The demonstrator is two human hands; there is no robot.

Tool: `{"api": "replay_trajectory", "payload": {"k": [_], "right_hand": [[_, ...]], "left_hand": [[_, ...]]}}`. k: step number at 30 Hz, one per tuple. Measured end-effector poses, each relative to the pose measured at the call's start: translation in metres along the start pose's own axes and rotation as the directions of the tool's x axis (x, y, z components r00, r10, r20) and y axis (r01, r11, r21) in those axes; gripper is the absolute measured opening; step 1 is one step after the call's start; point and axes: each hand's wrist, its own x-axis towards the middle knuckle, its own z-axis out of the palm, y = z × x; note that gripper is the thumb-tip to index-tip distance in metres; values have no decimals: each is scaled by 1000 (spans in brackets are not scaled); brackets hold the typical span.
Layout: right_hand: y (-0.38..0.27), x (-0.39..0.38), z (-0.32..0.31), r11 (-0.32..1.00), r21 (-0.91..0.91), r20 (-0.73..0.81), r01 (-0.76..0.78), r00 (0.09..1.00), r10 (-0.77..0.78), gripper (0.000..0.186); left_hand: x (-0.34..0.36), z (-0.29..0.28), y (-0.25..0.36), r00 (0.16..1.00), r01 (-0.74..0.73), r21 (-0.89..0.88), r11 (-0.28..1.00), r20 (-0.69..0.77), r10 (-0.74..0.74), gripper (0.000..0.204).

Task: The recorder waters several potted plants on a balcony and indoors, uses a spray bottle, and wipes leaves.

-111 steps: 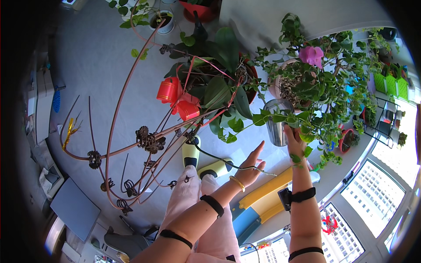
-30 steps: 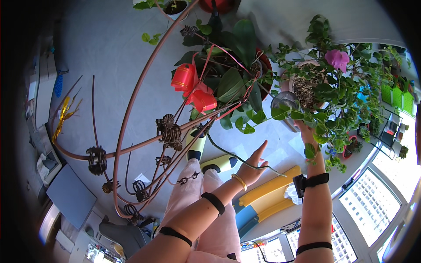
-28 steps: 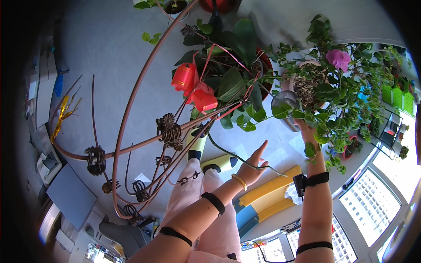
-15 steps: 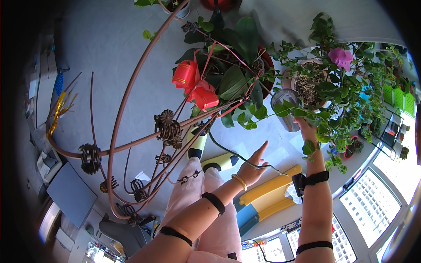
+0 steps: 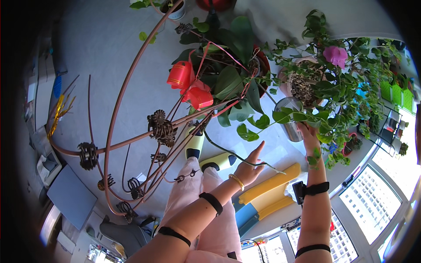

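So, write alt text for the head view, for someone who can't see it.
The person's right hand holds a silvery cup by a potted vine with a pink flower, while a stem crosses the left hand. To the vine's left, another plant bears red ornaments.

Left arm, lower centre: the left hand [image 5: 249,172] is ungloved; a gold-coloured bangle [image 5: 237,180] encircles the wrist, a broad black strap [image 5: 212,204] the forearm, and a narrower black band [image 5: 174,235] the part nearer the lower edge. Right arm, lower right: the right hand [image 5: 309,136] is likewise ungloved; a black wristband [image 5: 317,188] carries a small, dark, box-shaped device [image 5: 300,192], and a plain black cuff [image 5: 312,250] lies below. Lower centre: loose, pale pink trousers [image 5: 180,197] cover the legs. Centre: the footwear [image 5: 196,142] is pale yellow-green, with black sections toward the ankles.
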Motion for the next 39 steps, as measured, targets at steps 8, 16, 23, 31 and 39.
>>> {"api": "replay_trajectory", "payload": {"k": [8, 16, 23, 31, 39], "right_hand": [[-4, -6, -3, 1000, -14, -50, -11, 999, 10, 8], [-9, 0, 8, 998, 63, -60, 21, 998, -17, 12], [-2, 6, 16, 992, 126, -70, -32, 997, 41, 15], [-1, 2, 13, 994, 78, -82, -73, 994, 79, 15], [-5, -16, 11, 986, 138, -106, -92, 989, 107, 14]], "left_hand": [[2, 4, -1, 999, -52, 14, 999, -14, 52, 73], [3, 5, 2, 999, -46, -10, 999, 1, 46, 71], [1, 6, -2, 999, -52, 17, 999, 8, 52, 70], [-2, 4, -2, 999, -40, 40, 998, 23, 39, 67], [-8, 3, 3, 1000, 3, 83, 997, 28, -6, 68]]}}
